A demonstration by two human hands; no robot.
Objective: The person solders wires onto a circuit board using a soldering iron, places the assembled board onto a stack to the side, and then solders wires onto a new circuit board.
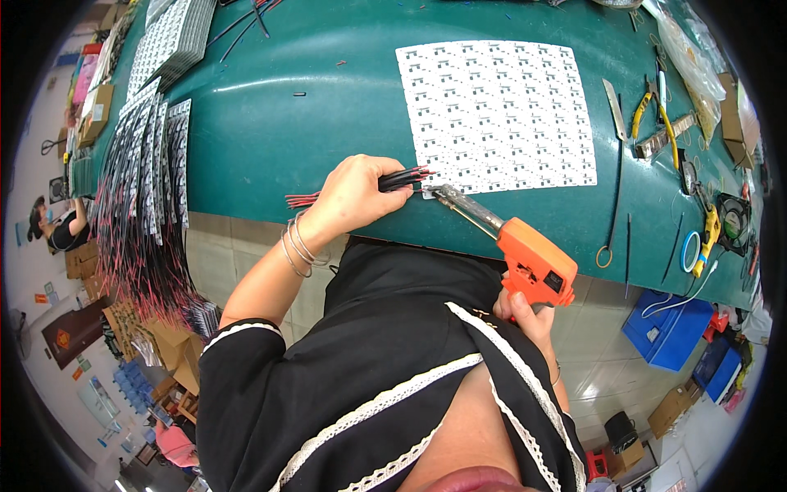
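Observation:
My left hand point(352, 195) is closed around a bundle of black and red wires point(403, 179), their stripped ends pointing right. In my right hand point(529, 316) is an orange soldering gun point(534, 261), gripped by its handle. Its metal tip reaches up and left to the lower left corner of a white circuit board panel point(500, 115), close by the wire ends. Whether the tip touches the board or a wire I cannot tell. Small dark components in rows cover the panel, which lies flat on the green table mat point(270, 148).
Wired board strips point(147, 172) hang over the table's left edge, beside a stack of white panels point(174, 37). At the right lie yellow-handled pliers point(643, 111), a blade point(614, 109), a small black fan point(734, 220) and a cable. A blue bin point(666, 328) stands below. Another person point(65, 225) is at far left.

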